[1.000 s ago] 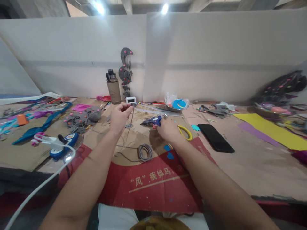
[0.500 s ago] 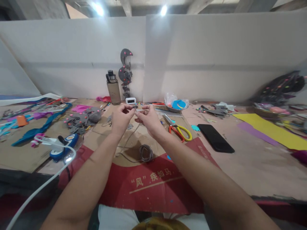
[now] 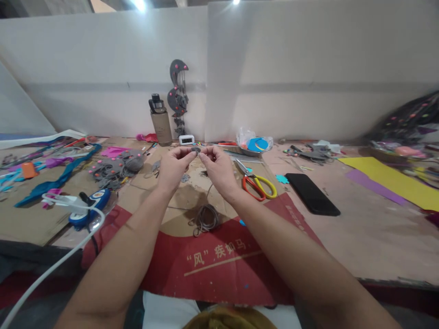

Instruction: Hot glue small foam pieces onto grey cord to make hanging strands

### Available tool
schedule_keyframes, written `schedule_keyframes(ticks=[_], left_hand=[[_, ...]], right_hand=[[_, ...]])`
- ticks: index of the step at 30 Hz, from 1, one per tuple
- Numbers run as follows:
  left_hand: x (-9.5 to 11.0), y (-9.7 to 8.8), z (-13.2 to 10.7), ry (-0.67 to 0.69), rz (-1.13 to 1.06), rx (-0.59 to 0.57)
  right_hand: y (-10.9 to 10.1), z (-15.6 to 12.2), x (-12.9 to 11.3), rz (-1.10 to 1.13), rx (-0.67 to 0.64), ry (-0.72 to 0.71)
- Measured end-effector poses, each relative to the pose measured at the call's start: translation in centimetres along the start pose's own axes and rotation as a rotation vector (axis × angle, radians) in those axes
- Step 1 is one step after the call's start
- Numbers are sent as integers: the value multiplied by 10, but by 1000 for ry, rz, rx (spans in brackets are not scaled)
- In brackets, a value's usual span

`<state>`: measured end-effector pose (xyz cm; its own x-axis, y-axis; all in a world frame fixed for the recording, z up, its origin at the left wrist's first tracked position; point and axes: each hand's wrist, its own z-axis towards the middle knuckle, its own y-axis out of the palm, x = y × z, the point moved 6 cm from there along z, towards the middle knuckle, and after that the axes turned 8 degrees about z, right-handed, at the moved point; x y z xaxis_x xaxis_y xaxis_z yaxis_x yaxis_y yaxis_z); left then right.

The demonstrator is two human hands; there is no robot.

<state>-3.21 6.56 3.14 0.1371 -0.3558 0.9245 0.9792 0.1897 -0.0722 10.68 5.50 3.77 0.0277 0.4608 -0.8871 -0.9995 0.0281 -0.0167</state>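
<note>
My left hand [image 3: 174, 165] and my right hand [image 3: 218, 167] meet over the cardboard, thumbs and forefingers pinched on a small dark grey piece [image 3: 195, 150] between them. What the piece is made of is too small to tell. From under my right hand a thin grey cord runs down to a loose coil [image 3: 206, 217] on the red and brown cardboard sheet [image 3: 219, 274]. Scissors [image 3: 254, 181] with one red and one yellow handle lie open to the right of my right hand.
A brown bottle [image 3: 160, 122] stands near the wall beside hanging grey crescents [image 3: 178, 100] with pink dots. A black phone [image 3: 312, 193] lies at right, by yellow sheeting [image 3: 391, 178]. At left are grey dotted pieces [image 3: 115, 169] and a white cable [image 3: 58, 265] over a blue device [image 3: 89, 209].
The hands have drawn slightly apart, and the grey piece between them now shows more clearly. The cord's long loop has pulled in toward the coil. The view has tipped down a little.
</note>
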Motion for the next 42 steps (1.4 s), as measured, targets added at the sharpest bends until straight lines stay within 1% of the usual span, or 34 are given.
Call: schedule_keyframes(ticks=[9, 15, 22, 30, 35, 42], left_hand=[[1, 0, -2, 36, 35, -15], [8, -1, -4, 60, 114, 1], [16, -1, -8, 73, 131, 4], [11, -3, -6, 76, 117, 26], [7, -4, -4, 35, 86, 34], [8, -3, -5, -64, 17, -9]], right_hand=[[-1, -1, -2, -31, 16, -32], [0, -1, -5, -64, 2, -11], [0, -1, -7, -87, -2, -26], [1, -2, -6, -127, -16, -41], [2, -2, -4, -148, -21, -46], [2, -3, -5, -230, -3, -87]])
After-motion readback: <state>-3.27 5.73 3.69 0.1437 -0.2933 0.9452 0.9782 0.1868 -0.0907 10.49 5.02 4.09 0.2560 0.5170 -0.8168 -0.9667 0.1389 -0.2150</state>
